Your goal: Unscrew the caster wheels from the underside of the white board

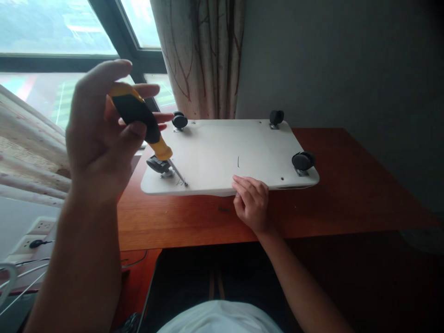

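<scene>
At the far left, a wall socket (26, 243) holds a black plug (35, 243), with pale cables (26, 273) trailing below it. Above hangs a light curtain (29, 143), drawn aside from a dark-framed window (52, 27) (green and pale ground shows through the glass).

The person's left hand (93, 143) is raised in front of the window, holding a yellow-and-black screwdriver (137, 113). The thumb lies against the dark part of the handle, and some fingers stretch out past it. The metal shaft slants down to the right, its tip at a small dark spot near the front left of a white board (215, 148); whether that spot is a screw or a hole is too small to tell.

The board lies flat on a reddish-brown desk (347, 185), with a black caster near each corner: front left (159, 164), back left (179, 120), back right (276, 118) and front right (303, 161). A branch-patterned curtain (204, 55) hangs behind it.

Right of the board's middle, the right hand (252, 203) has its fingers close together, touching the near edge; I cannot tell whether it grips. A plain grey wall (329, 60) fills the right background.
</scene>
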Tool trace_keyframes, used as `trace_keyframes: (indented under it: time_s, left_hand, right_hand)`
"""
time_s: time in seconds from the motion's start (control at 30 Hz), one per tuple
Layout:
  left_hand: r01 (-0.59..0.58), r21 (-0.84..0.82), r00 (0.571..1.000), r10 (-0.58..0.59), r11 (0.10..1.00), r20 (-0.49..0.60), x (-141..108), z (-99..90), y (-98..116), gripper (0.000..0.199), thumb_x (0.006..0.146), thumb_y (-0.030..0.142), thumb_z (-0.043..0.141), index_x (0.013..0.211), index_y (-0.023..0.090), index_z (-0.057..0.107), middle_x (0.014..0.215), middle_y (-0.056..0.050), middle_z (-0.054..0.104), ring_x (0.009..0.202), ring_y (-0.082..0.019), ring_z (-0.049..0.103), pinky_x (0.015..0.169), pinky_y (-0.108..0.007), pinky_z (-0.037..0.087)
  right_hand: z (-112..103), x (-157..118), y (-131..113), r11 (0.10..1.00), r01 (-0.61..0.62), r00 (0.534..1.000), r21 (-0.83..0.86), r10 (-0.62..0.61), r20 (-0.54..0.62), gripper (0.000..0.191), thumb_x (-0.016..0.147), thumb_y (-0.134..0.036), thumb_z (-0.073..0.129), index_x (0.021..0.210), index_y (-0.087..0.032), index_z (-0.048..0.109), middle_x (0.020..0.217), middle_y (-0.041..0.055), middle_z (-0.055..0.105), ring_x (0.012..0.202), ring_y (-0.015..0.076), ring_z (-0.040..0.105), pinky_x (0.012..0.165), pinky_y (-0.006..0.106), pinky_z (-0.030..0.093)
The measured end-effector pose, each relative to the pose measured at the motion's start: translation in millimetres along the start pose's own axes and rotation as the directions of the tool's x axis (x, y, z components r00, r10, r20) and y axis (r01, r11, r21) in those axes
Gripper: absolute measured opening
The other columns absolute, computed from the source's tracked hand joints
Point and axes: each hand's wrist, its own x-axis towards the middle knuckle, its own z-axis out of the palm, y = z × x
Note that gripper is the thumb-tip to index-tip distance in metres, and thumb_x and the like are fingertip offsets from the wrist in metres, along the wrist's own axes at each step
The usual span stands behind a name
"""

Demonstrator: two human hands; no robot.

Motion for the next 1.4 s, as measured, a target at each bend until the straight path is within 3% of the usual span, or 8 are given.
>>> trace_keyframes:
  time_s: [0.2, 0.37, 0.6, 0.77, 0.87, 1.03, 1.2, 1.4]
  left_hand:
    - [-0.020, 0.321, 0.994, 0.055, 0.947, -0.099, -4.8, -0.8, -3.3, 0.083, 0.058, 0.036, 0.093, 0.133, 0.030, 0.058, 0.115, -0.007, 0.055, 0.089, -0.021, 0.064, 0.062, -0.035, 0.065]
    - [-0.058, 0.590, 0.963, 0.201, 0.805, -0.179, -7.0, -5.9, -20.0, 0.073, 0.065, 0.046, 0.088, 0.129, 0.022, 0.062, 0.116, -0.007, 0.053, 0.095, -0.024, 0.063, 0.078, -0.043, 0.061]
    - [-0.009, 0.141, 0.996, 0.021, 0.990, -0.085, -8.8, 3.3, -4.9, 0.057, 0.086, 0.044, 0.069, 0.139, 0.030, 0.052, 0.116, -0.008, 0.062, 0.108, -0.028, 0.065, 0.081, -0.045, 0.064]
    - [-0.196, 0.324, 0.960, 0.248, 0.926, -0.129, -8.6, -4.1, -21.0, 0.099, 0.058, 0.066, 0.084, 0.142, 0.030, 0.048, 0.132, -0.007, 0.042, 0.103, -0.026, 0.064, 0.078, -0.051, 0.061]
    - [-0.176, 0.431, 0.931, 0.292, 0.885, -0.220, -8.7, 0.9, -27.1, 0.095, 0.056, 0.075, 0.078, 0.131, 0.021, 0.058, 0.121, -0.006, 0.041, 0.107, -0.030, 0.062, 0.085, -0.060, 0.054]
    - [-0.089, 0.208, 0.946, 0.148, 0.974, -0.287, -9.7, 19.0, -3.7, 0.055, 0.079, 0.055, 0.069, 0.128, 0.030, 0.062, 0.119, -0.007, 0.051, 0.092, -0.027, 0.068, 0.064, -0.043, 0.064]
    - [0.035, 0.111, 0.984, -0.016, 0.993, -0.175, -11.6, 11.4, 4.5, 0.054, 0.080, 0.044, 0.075, 0.131, 0.035, 0.059, 0.113, -0.005, 0.058, 0.101, -0.029, 0.067, 0.074, -0.047, 0.065]
    - [-0.145, 0.404, 0.917, 0.276, 0.903, -0.287, -11.2, -10.1, -32.6, 0.084, 0.061, 0.066, 0.081, 0.127, 0.020, 0.058, 0.117, -0.006, 0.046, 0.122, -0.036, 0.054, 0.094, -0.063, 0.049]
  right_hand:
    - [-1.2, 0.8, -0.7, 1.000, 0.003, 1.000, -0.011, -0.003, 0.009, 0.032, 0.088, -0.011, 0.052, 0.115, -0.024, 0.063, 0.123, 0.0044, 0.071, 0.114, 0.0224, 0.063, 0.100, 0.041, 0.043]
    - [-1.6, 1.1, -0.5, 1.000, 0.005, 1.000, 0.010, -0.005, -0.004, 0.035, 0.086, -0.010, 0.053, 0.117, -0.024, 0.062, 0.123, 0.0038, 0.071, 0.115, 0.0212, 0.062, 0.101, 0.040, 0.043]
    - [-2.2, 0.6, -0.6, 1.000, 0.001, 1.000, 0.020, -0.001, 0.006, 0.037, 0.085, -0.009, 0.054, 0.119, -0.024, 0.062, 0.123, 0.0036, 0.070, 0.116, 0.0213, 0.062, 0.101, 0.039, 0.043]
    - [-1.1, -0.2, 0.2, 1.000, 0.003, 1.000, 0.010, -0.003, 0.004, 0.036, 0.086, -0.010, 0.052, 0.118, -0.024, 0.062, 0.124, 0.0042, 0.070, 0.115, 0.0227, 0.062, 0.100, 0.041, 0.044]
    - [-0.5, -0.7, 0.6, 1.000, -0.001, 1.000, 0.008, 0.000, 0.008, 0.036, 0.087, -0.011, 0.051, 0.118, -0.025, 0.062, 0.124, 0.0041, 0.070, 0.115, 0.0227, 0.063, 0.100, 0.041, 0.043]
    - [-1.7, 0.0, 0.3, 1.000, -0.004, 1.000, 0.021, 0.004, 0.003, 0.038, 0.085, -0.009, 0.053, 0.119, -0.025, 0.061, 0.124, 0.0027, 0.070, 0.117, 0.0206, 0.061, 0.101, 0.039, 0.043]
    - [-2.3, 0.3, 0.2, 1.000, -0.005, 1.000, 0.023, 0.005, 0.005, 0.037, 0.085, -0.010, 0.053, 0.118, -0.024, 0.062, 0.124, 0.0036, 0.070, 0.116, 0.0214, 0.061, 0.101, 0.040, 0.043]
    - [-0.8, -1.1, 0.7, 1.000, -0.008, 1.000, 0.022, 0.008, 0.009, 0.039, 0.085, -0.009, 0.053, 0.119, -0.024, 0.061, 0.124, 0.0033, 0.070, 0.117, 0.0209, 0.061, 0.102, 0.039, 0.042]
